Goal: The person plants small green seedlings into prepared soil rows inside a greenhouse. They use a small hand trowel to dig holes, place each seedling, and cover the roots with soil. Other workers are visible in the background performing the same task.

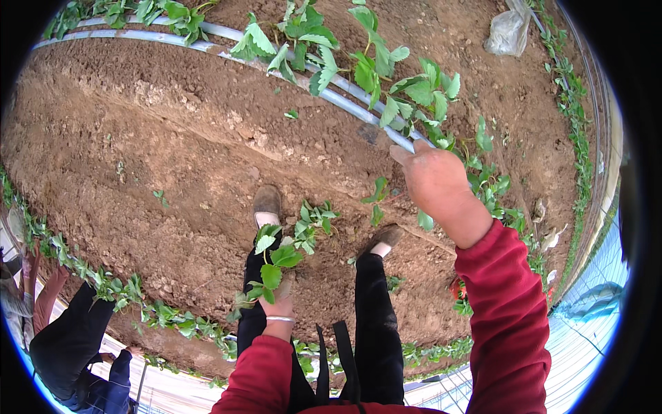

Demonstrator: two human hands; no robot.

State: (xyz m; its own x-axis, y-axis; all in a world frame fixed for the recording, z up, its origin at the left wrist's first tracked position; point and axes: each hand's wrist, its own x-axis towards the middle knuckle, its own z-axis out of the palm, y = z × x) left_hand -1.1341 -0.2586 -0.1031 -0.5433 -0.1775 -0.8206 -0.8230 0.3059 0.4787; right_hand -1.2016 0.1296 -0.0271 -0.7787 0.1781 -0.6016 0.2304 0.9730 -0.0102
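My left hand (279,303), a pale bracelet at its wrist, is closed around a leafy strawberry seedling (272,276) in front of my left leg. The green leaves stick up past my fingers, which they partly hide. Further forward and to the right, my right hand (438,181) reaches down to the raised soil bed. Its fingers are closed on the grey drip hoses (358,110), and the fingertips are partly out of sight. Strawberry plants (417,93) stand along the hoses just beyond that hand.
Loose seedlings (316,224) lie on the brown soil (186,159) between my shoes. A crumpled clear plastic bag (508,31) lies at the far right. Another plant row (576,138) runs along the right side. A person in dark trousers (72,338) is at the lower left.
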